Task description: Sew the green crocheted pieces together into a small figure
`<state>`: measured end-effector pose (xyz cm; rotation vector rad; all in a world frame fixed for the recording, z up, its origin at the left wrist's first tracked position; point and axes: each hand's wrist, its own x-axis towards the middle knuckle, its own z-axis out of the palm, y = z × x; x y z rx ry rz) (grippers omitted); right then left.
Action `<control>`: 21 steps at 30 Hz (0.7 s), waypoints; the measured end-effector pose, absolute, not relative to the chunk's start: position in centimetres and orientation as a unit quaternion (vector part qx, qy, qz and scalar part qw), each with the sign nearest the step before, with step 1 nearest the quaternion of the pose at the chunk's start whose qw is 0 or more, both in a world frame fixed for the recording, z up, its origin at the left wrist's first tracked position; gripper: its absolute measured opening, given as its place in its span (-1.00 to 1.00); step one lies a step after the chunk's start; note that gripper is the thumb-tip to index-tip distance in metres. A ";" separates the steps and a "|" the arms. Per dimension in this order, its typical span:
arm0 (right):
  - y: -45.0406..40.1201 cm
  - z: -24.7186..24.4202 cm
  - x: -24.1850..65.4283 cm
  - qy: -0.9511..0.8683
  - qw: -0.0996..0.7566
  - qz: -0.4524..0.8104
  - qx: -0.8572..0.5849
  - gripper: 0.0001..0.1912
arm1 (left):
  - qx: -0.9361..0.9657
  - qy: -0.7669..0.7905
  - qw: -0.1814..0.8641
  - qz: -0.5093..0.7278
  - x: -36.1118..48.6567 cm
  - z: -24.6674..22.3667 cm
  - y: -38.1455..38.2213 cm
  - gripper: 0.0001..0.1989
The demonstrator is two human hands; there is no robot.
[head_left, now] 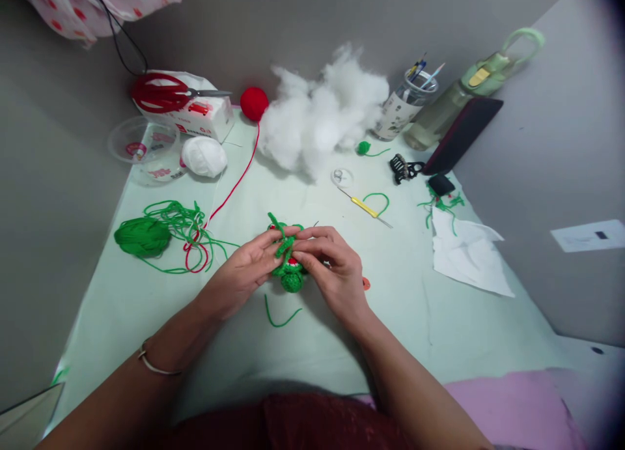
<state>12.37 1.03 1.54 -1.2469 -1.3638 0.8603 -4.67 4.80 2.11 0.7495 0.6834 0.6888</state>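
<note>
Between my hands, above the middle of the table, is a small green crocheted piece (291, 282) with red and white patches. My left hand (251, 262) pinches its left side between thumb and fingers. From the right, my right hand (332, 264) closes thumb and fingertips on the same piece; whether a needle is in those fingers I cannot make out. A green strand sticks up at the top of the piece. Below it a short green yarn scrap (283, 323) lies on the cloth. An orange-red disc (366, 283) shows beside my right hand.
At left lie a green yarn skein (142, 236), tangled strands and a white yarn ball (205, 157). Behind are red scissors (163, 93) on a box, a red yarn ball (254, 103) and white stuffing (317, 118). A yellow-handled crochet hook (364, 207), phone (463, 137) and bottle (434, 118) stand rightward.
</note>
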 end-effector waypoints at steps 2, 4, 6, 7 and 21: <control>1.1 1.6 12.3 -0.552 0.534 0.382 -0.513 -0.87 | 0.350 0.326 0.815 0.327 -4.6 2.0 4.8 -0.61; 1.1 1.5 12.2 -0.544 0.544 0.394 -0.503 -0.87 | 0.354 0.324 0.813 0.329 -4.6 1.8 4.8 -0.60; 1.0 1.4 12.2 -0.551 0.546 0.389 -0.496 -0.86 | 0.365 0.314 0.812 0.330 -4.6 1.6 4.8 -0.56; 1.0 1.4 12.2 -0.559 0.544 0.380 -0.496 -0.86 | 0.369 0.310 0.812 0.330 -4.7 1.5 4.8 -0.54; 0.6 1.8 11.8 -0.636 0.533 0.279 -0.484 -0.80 | 0.291 0.313 0.840 0.335 -4.7 1.5 4.7 -0.64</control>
